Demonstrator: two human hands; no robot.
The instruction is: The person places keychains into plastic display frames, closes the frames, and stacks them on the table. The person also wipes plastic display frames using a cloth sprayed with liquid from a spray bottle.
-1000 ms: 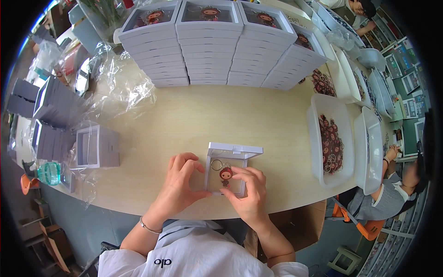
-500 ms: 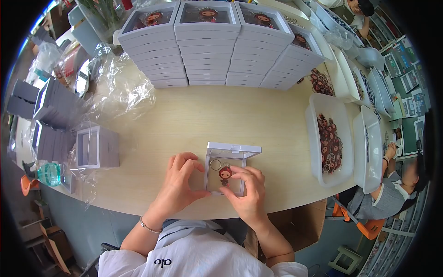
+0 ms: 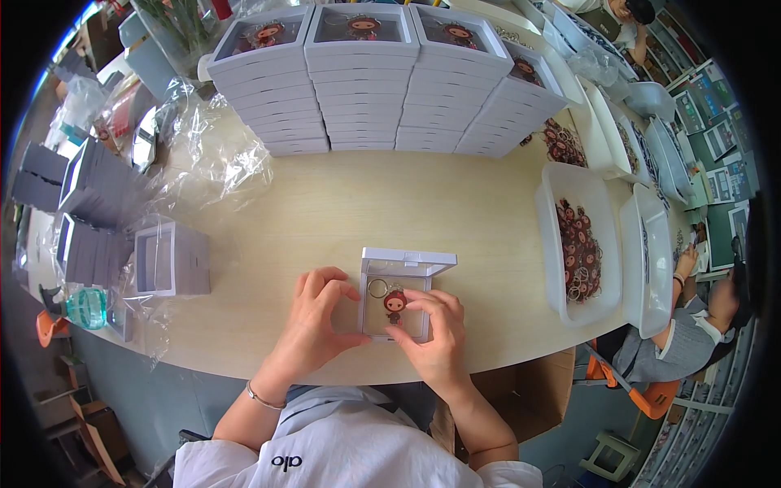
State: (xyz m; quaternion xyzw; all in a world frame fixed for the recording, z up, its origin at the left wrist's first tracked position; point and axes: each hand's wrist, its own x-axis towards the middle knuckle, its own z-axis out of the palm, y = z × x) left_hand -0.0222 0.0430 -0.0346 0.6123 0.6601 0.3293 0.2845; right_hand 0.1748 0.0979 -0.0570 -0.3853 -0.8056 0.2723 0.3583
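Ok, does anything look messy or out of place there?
Nothing looks broken, but two spots look untidy: crumpled plastic film sprawls across the left of the table, and a heap of keychains lies outside the near white tray, apparently loose. The keychain in the open case looks intact where visible.

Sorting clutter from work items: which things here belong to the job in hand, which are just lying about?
Job:
- open case, left hand at its edge
- keychain inside, right hand at it
- tub of loose keychains
- stacked filled cases

Lying about, apparently:
- spray bottle
- crumpled clear film
- cardboard box
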